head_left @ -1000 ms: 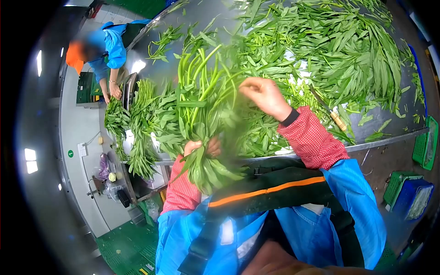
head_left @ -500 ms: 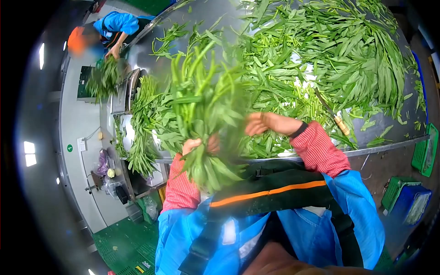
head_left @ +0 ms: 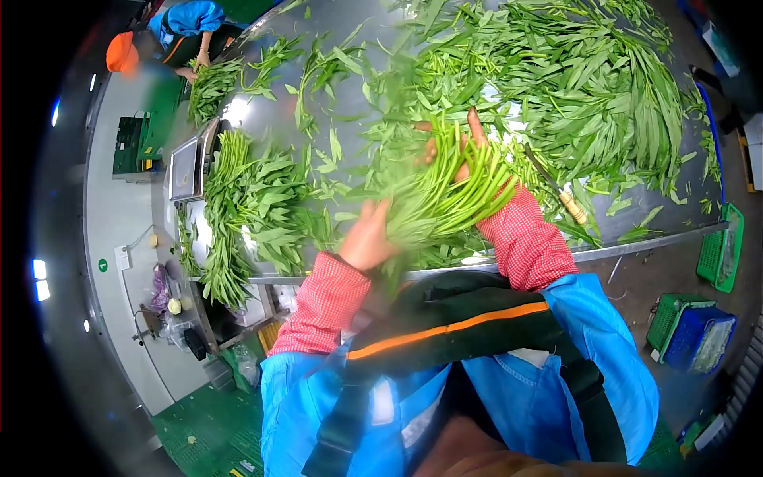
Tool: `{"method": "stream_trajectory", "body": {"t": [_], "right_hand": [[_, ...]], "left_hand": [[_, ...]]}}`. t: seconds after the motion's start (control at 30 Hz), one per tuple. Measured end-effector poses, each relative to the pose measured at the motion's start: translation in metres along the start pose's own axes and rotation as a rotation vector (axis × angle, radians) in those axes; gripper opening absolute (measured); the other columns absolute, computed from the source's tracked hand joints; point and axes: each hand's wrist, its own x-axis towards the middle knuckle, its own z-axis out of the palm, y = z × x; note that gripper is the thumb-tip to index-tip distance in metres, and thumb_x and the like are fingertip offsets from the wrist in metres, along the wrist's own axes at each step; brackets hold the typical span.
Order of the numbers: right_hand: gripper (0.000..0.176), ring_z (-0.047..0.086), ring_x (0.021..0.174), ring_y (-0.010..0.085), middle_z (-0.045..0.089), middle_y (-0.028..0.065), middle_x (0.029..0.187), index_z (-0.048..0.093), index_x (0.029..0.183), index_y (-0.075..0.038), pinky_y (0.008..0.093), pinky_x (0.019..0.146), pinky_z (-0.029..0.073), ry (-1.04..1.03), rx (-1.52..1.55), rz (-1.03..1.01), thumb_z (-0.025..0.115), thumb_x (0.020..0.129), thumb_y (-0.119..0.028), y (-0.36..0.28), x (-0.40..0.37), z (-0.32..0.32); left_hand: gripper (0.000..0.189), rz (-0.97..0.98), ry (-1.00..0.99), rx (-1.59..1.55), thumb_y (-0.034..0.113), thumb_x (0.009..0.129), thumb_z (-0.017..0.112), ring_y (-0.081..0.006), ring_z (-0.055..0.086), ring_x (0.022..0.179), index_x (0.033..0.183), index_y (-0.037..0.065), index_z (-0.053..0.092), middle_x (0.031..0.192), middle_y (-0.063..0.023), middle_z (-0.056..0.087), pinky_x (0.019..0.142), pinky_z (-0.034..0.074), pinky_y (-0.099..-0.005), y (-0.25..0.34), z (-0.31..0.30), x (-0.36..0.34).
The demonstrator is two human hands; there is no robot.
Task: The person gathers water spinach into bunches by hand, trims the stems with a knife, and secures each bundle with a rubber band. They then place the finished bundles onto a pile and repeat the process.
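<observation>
A bunch of water spinach [head_left: 453, 200], with pale green stems fanned to the right, lies between my two hands above the table's near edge. My right hand [head_left: 470, 149] supports the stems from beneath and behind, its fingers curling up around them. My left hand [head_left: 369, 235] closes on the leafy left side of the bunch, its fingertips partly hidden by blurred leaves. Under and beyond the bunch spreads a large loose heap of water spinach [head_left: 628, 103]. To the right of my right hand lies a knife with a wooden handle [head_left: 572, 207].
Left on the metal table [head_left: 338, 115] are a laid-out row of water spinach [head_left: 230, 215] and a scale [head_left: 187, 168]. At the far left, a co-worker [head_left: 191, 24] handles another bunch. Green and blue baskets [head_left: 699, 342] stand on the floor at right.
The bunch has swung from upright on the left to lying rightward across my right hand, which has come onto the stems. The co-worker's bunch has moved onto the table beyond the scale.
</observation>
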Motion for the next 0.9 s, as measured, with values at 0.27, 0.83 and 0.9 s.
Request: {"method": "stream_trajectory", "body": {"t": [0.27,0.83,0.9], "right_hand": [[0.076,0.057,0.064,0.0202,0.055,0.0066,0.063,0.049,0.119,0.007,0.0373,0.077,0.048,0.324,-0.310,-0.093,0.030,0.094,-0.062,-0.009,0.002,-0.032],[0.102,0.028,0.137,0.0265,0.027,0.0156,0.149,0.011,0.147,-0.001,0.0404,0.112,0.022,0.158,-0.710,0.066,0.021,0.083,-0.079,-0.007,0.018,0.061],[0.099,0.023,0.139,0.0254,0.021,0.0160,0.151,0.006,0.149,-0.004,0.0385,0.113,0.019,0.088,-0.914,0.092,0.031,0.084,-0.075,-0.011,0.013,0.070]], "left_hand": [[0.117,0.250,-0.047,-0.242,0.047,0.052,0.087,-0.0362,0.011,0.141,0.147,0.019,0.025,0.150,-0.0220,0.013,0.113,0.018,-0.0489,-0.015,-0.027,0.021],[0.066,0.056,0.584,-0.171,0.022,0.062,0.079,-0.0318,0.059,0.102,0.118,0.002,0.051,0.106,-0.0157,0.062,0.094,0.041,-0.0419,0.040,0.023,0.077],[0.063,0.008,0.453,-0.336,0.019,0.062,0.079,-0.0325,0.062,0.095,0.117,0.001,0.051,0.101,-0.0155,0.064,0.087,0.047,-0.0385,0.027,0.021,0.081]]}}
